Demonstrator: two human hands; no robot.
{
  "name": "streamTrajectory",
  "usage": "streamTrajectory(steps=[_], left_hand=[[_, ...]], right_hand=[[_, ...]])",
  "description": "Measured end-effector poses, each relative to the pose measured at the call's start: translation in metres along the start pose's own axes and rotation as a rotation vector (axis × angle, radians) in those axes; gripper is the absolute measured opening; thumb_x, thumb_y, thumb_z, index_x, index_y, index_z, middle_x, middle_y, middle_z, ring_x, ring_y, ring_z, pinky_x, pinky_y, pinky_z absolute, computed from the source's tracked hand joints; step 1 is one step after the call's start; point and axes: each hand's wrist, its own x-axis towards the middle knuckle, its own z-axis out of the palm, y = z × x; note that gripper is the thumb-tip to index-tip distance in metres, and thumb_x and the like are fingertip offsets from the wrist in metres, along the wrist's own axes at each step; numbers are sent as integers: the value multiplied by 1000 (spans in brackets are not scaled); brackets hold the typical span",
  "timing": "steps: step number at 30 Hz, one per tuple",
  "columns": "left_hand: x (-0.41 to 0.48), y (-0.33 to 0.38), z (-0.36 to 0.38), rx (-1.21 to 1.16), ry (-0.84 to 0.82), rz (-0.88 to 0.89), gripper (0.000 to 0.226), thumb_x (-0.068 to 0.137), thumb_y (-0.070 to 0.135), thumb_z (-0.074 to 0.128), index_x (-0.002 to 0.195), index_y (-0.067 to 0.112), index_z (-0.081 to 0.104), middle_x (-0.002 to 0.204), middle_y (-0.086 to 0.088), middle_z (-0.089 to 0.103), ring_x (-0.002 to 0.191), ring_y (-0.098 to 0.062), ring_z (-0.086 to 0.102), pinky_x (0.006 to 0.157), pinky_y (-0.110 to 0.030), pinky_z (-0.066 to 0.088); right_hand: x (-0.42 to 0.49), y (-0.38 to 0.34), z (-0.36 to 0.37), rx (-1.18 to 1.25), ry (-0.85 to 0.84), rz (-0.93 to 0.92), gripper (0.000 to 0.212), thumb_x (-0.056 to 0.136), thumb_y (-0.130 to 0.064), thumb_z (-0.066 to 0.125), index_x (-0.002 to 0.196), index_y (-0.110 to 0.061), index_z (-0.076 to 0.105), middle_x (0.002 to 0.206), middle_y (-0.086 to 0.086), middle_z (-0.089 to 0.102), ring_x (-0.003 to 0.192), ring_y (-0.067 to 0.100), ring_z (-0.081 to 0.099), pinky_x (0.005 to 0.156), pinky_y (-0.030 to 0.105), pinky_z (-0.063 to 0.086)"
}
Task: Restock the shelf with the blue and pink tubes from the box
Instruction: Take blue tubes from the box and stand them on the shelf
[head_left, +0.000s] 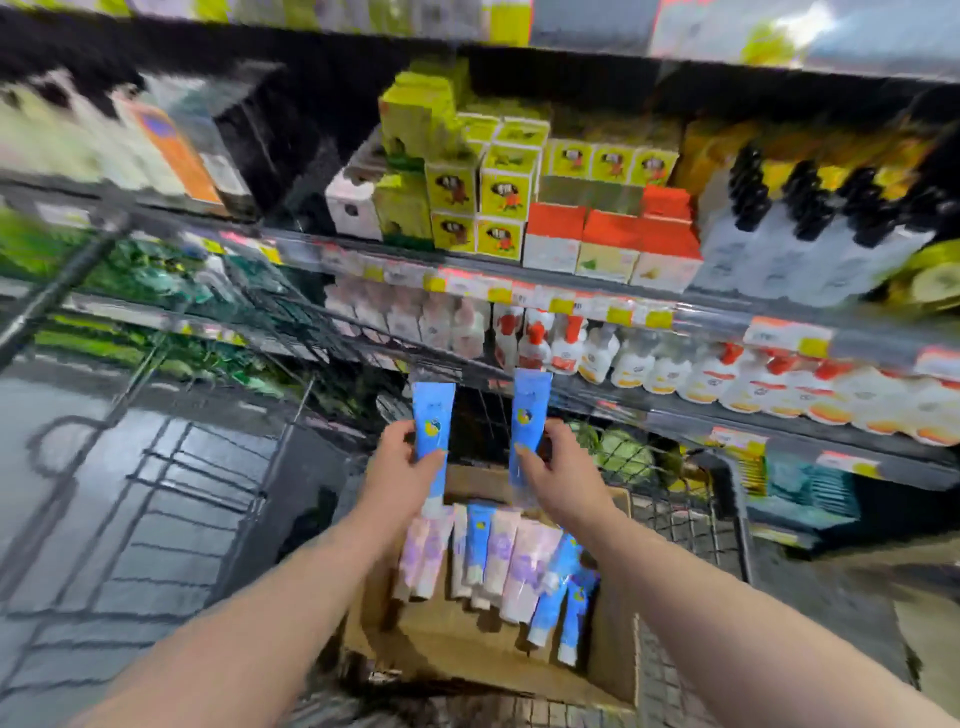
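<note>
My left hand (402, 460) grips a blue tube (432, 415), held upright with its cap end down. My right hand (558, 467) grips a second blue tube (529, 410) the same way. Both tubes hang above an open cardboard box (457, 636) that sits in a wire cart. Several pink tubes (511, 564) and blue tubes (563, 597) lie side by side in the box. The shelf (597, 387) with white bottles runs just beyond the raised tubes. The whole view is blurred by motion.
The wire shopping cart (691, 525) surrounds the box, with green produce (621, 452) at its far end. Higher shelves carry yellow cartons (478, 197), red-and-white boxes (608, 244) and dark-capped bottles (810, 234). Grey tiled floor (130, 493) lies to the left.
</note>
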Motion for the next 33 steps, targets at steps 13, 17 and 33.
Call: streamTrajectory(steps=[13,17,33], left_hand=[[-82,76,-166,-141,386,170,35,89,14,60,121,12,46,105,-5,59,94,-23,59,84,-37,49],[-116,73,-235,-188,495,234,23,88,15,62,107,19,51,105,-5,63,93,-23,61,84,-37,49],[-302,-86,-517,-247,780,330,38,70,20,69,103,10,53,95,-17,62,84,-25,58,78,-43,49]], right_hand=[[-34,-177,13,-63,-29,-481,21,93,-28,53,111,-19,48,91,-3,57,82,20,59,66,30,41],[-67,-231,45,-31,-66,-597,21,93,-31,52,112,-23,50,93,-7,60,83,16,58,72,35,48],[-292,-394,292,-51,-206,-852,30,94,-28,54,119,-11,50,104,2,60,91,21,57,76,32,44]])
